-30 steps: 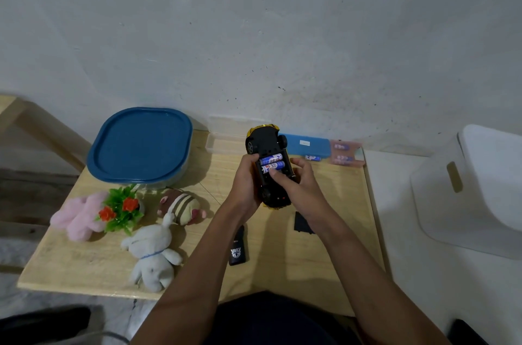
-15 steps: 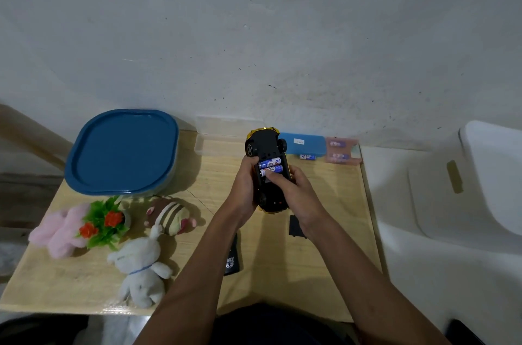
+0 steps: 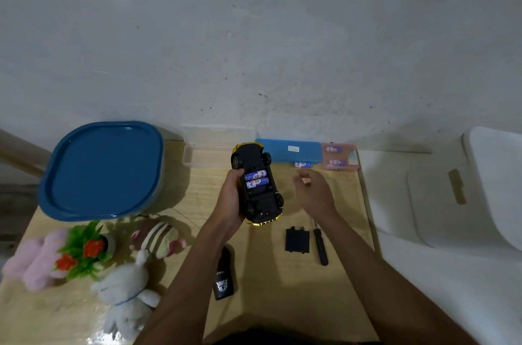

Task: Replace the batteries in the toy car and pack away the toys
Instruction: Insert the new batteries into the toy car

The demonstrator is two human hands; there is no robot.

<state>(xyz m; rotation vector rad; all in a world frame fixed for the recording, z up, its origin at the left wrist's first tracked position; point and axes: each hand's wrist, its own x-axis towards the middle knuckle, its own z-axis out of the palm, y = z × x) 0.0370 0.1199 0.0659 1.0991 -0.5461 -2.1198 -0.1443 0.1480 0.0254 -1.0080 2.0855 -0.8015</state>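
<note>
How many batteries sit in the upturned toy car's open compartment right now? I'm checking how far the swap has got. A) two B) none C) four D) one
A: two blue batteries lie side by side in the toy car, which the left hand holds, with an empty slot beside them.

Pale wooden table (image 3: 195, 195) pushed against a rough grey-white plaster wall (image 3: 254, 34), speckled with dark marks. Right of the table, 1 white plastic chair (image 3: 457, 198) with a slot in its seat. Left of the table, a slanting wooden beam (image 3: 19, 144). Dim, even light.
</note>
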